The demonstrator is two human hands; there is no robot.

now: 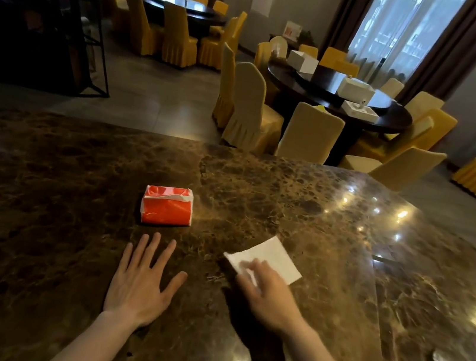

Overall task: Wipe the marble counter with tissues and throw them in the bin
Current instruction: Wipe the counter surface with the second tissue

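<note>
1. Behind the counter I see a dining hall with round dark tables and chairs in yellow covers; no bin shows anywhere in view.
2. Brown marble counter [261, 184] fills the lower part, and it is glossy with lamp reflections on the right.
3. My left hand [139, 283] lies flat on the stone, fingers spread, holding nothing.
4. My right hand [265, 294] presses its fingers down on the near corner of a white tissue [272, 257], which lies flat on the counter. It is blurred, so I judge it is in motion.
5. A red tissue pack [167, 206] stands just beyond my left hand, open on top.
6. I judge that the wiping is in its early part: one tissue is out and in use, most of the counter is left, and throwing away is not yet done.
</note>
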